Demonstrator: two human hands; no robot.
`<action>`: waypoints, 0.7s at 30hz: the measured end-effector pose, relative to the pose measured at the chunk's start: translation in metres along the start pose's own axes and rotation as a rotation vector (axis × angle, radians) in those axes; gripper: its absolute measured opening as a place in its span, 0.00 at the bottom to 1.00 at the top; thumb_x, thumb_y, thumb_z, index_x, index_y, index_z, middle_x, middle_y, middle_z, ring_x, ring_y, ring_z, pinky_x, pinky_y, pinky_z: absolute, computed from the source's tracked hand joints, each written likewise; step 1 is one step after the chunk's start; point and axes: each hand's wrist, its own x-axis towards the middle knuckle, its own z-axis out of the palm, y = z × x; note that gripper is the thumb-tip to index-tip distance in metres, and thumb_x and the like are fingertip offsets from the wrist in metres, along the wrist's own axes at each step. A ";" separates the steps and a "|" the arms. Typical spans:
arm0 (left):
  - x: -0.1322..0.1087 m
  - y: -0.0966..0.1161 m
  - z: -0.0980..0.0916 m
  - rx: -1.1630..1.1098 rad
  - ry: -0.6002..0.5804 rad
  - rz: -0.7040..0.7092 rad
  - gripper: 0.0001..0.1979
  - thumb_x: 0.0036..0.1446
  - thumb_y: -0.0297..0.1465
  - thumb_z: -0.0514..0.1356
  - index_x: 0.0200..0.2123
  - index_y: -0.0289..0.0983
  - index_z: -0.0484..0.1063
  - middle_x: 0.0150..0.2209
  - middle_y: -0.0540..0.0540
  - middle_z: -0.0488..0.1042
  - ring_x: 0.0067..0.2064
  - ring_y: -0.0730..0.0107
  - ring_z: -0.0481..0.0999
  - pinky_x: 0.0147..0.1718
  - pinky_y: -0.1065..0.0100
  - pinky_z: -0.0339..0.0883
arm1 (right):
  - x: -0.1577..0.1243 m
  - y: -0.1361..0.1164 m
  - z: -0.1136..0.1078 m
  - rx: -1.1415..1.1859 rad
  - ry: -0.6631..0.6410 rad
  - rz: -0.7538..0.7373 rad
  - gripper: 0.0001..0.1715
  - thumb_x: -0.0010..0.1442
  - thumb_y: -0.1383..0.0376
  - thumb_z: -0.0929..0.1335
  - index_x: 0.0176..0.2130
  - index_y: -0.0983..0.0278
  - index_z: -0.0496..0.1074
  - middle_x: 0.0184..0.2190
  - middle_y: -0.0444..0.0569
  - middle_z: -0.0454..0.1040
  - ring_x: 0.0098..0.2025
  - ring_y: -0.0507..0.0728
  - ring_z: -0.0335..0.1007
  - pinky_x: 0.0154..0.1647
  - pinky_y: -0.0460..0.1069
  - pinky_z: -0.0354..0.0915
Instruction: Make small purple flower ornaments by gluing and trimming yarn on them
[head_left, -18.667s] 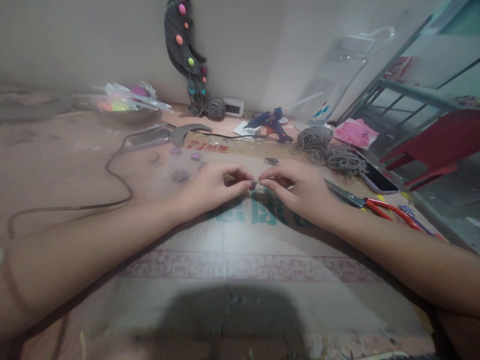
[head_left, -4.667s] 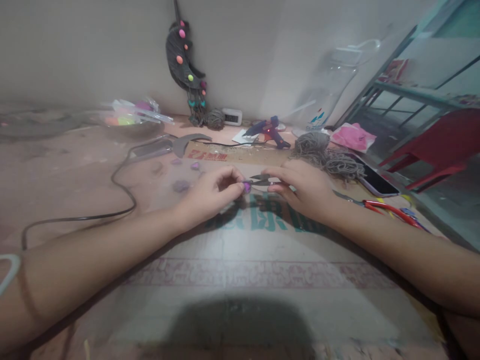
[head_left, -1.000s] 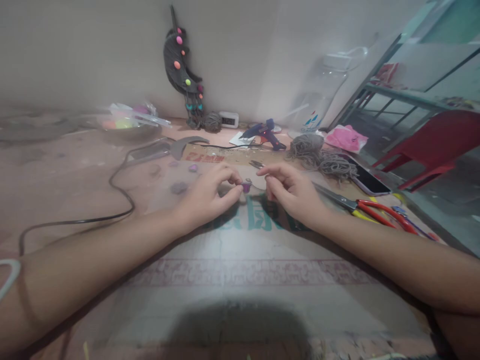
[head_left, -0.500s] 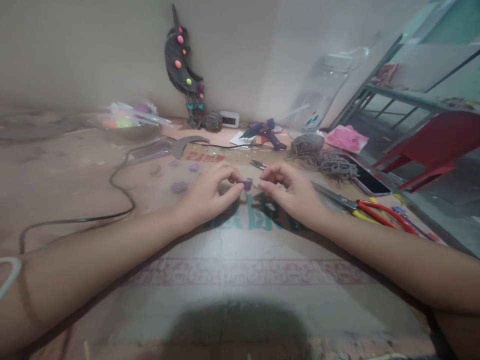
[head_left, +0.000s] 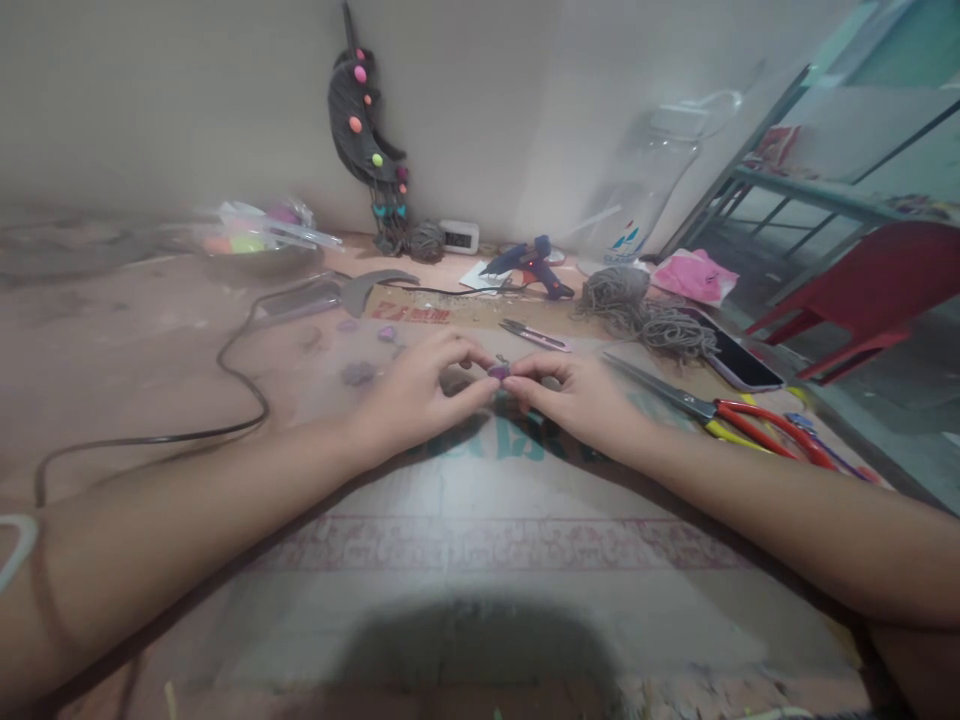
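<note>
A small purple piece [head_left: 498, 371] with a bit of grey yarn on top is pinched between both hands above the cardboard sheet [head_left: 480, 620]. My left hand [head_left: 439, 385] grips its left side with thumb and forefinger. From the right, my right hand [head_left: 574, 395] closes thumb and forefinger on its other side. The piece's exact shape is partly hidden by the fingertips. Left of my left hand lie a purple heart-shaped piece [head_left: 386, 333], a second purple piece [head_left: 347, 326] and a dark flower-like piece [head_left: 358, 373].
Thread snips [head_left: 536, 335] and red-handled scissors [head_left: 701, 408] lie near my right hand. Behind are a glue gun [head_left: 529, 266], grey yarn [head_left: 615, 292], a phone [head_left: 739, 358] and a clear bottle [head_left: 637, 190]. A black cable [head_left: 255, 400] curves along the left. A decorated grey crescent [head_left: 352, 125] leans on the wall.
My right hand has moved left, and its fingertips now meet the purple piece. My left hand, holding the piece, has shifted slightly right. The snips are more exposed.
</note>
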 end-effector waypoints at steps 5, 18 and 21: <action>0.001 -0.001 0.001 -0.033 -0.015 -0.013 0.07 0.61 0.35 0.61 0.37 0.38 0.75 0.38 0.47 0.77 0.42 0.67 0.76 0.45 0.65 0.67 | 0.001 0.002 0.001 0.001 -0.018 0.017 0.12 0.60 0.60 0.68 0.29 0.64 0.76 0.21 0.43 0.73 0.24 0.51 0.66 0.28 0.46 0.61; 0.002 0.002 -0.002 -0.090 -0.082 -0.236 0.11 0.60 0.41 0.60 0.34 0.39 0.75 0.36 0.48 0.80 0.39 0.65 0.77 0.42 0.63 0.67 | -0.006 0.007 -0.004 -0.242 0.265 -0.338 0.10 0.65 0.64 0.67 0.41 0.61 0.79 0.28 0.45 0.76 0.32 0.53 0.71 0.36 0.48 0.65; 0.002 0.003 -0.003 -0.148 -0.108 -0.293 0.14 0.60 0.44 0.60 0.34 0.39 0.75 0.35 0.48 0.80 0.37 0.65 0.78 0.39 0.65 0.69 | -0.006 0.008 -0.005 -0.311 0.234 -0.435 0.12 0.67 0.64 0.66 0.43 0.62 0.80 0.25 0.45 0.74 0.30 0.53 0.69 0.36 0.49 0.64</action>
